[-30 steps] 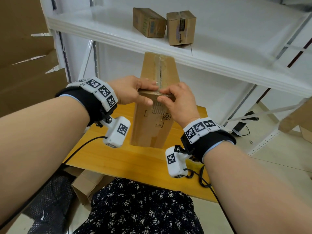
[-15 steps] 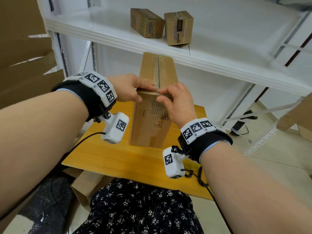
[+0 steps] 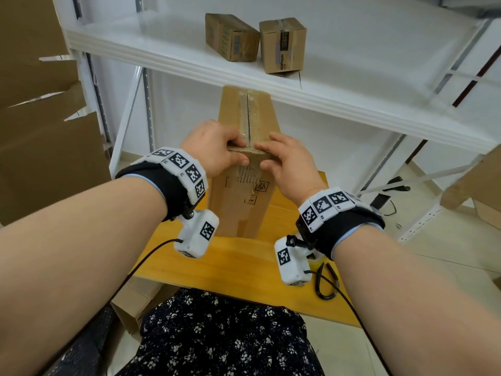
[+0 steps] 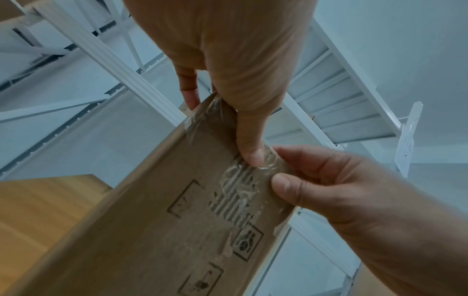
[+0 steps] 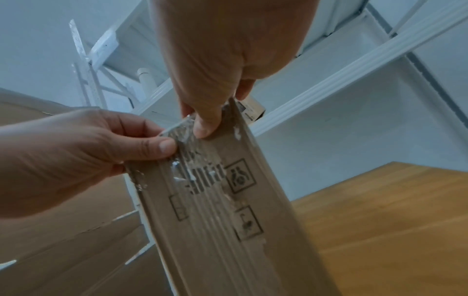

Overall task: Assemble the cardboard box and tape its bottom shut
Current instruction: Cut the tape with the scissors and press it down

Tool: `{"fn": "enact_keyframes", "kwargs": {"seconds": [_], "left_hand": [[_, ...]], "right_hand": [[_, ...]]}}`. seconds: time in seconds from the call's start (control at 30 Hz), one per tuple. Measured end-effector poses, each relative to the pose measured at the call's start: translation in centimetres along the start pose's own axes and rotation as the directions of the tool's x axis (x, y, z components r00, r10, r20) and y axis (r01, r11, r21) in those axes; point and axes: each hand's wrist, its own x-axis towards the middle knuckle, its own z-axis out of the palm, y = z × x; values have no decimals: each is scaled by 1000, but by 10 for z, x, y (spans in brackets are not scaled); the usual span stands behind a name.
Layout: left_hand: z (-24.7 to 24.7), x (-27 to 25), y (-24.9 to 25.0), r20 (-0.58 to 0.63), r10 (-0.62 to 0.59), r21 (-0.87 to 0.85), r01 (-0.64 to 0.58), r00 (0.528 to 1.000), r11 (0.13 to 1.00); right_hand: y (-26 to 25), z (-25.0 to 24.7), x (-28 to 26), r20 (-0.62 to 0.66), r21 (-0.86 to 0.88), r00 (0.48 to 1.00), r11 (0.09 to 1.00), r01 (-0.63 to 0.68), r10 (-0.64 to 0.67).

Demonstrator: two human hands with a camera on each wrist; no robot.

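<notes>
Box status: the cardboard box (image 3: 238,202) is formed and stands on end on the wooden counter (image 3: 233,264), toward its far edge under the white shelf (image 3: 298,85). The upturned end faces me, its two flaps meeting at a centre seam with clear tape (image 4: 238,180) run along it and folded down over the near side, across the printed handling symbols. I take this upturned end to be the bottom, though the pictures do not settle that.

Hands: my left hand (image 3: 214,147) and right hand (image 3: 290,164) both sit at the near top edge, on either side of the seam. Left thumb pinches the tape end against the near face, with the fingers (image 3: 234,138) curled over the top. Right thumb and fingers likewise clamp the edge. Neither hand is free.

Progress, by judgement: assembly done, seam strip laid, so the task is near its end. What is left looks like rubbing down the tape tail, which shows wrinkles and lifted spots in the left wrist view. No tape roll or dispenser is visible to me.

Orientation: long axis close to vertical, top leaning slightly away from me toward the shelf; taped end points up, narrow printed face toward me.

Also present: two small cartons (image 3: 254,36) on the shelf.
</notes>
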Motion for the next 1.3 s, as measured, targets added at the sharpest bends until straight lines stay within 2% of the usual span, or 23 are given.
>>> {"fn": "enact_keyframes", "kwargs": {"seconds": [0.07,0.17,0.37,0.6,0.77,0.87,1.03,1.17,1.3], "left_hand": [[3,0,-1,0,-14,11,14,1000,1000],[6,0,-1,17,-30,29,30,999,999],[-12,4,-4,166,10,87,-25,986,996],[-36,12,-7,412,-10,82,-26,911,996],[-43,16,-7,495,-25,57,-3,869,998],[-44,18,-8,502,-27,11,24,864,1000],[-43,14,-13,495,-26,-175,129,869,976],[-44,9,-11,473,-64,-324,241,879,915],[-45,6,-3,433,-113,-453,324,894,831]], "right_hand": [[4,2,-7,20,54,997,996,-72,71],[6,4,-10,32,123,994,987,-106,103],[9,-15,-3,168,76,980,990,-119,105],[11,-26,0,238,52,968,994,-97,82],[12,-22,-2,212,101,973,988,-116,93],[13,-17,-3,181,169,977,975,-141,110],[14,-14,-4,171,257,975,949,-183,142],[15,-16,0,182,388,965,887,-249,190],[10,-19,-3,196,436,959,857,-273,206]]}}
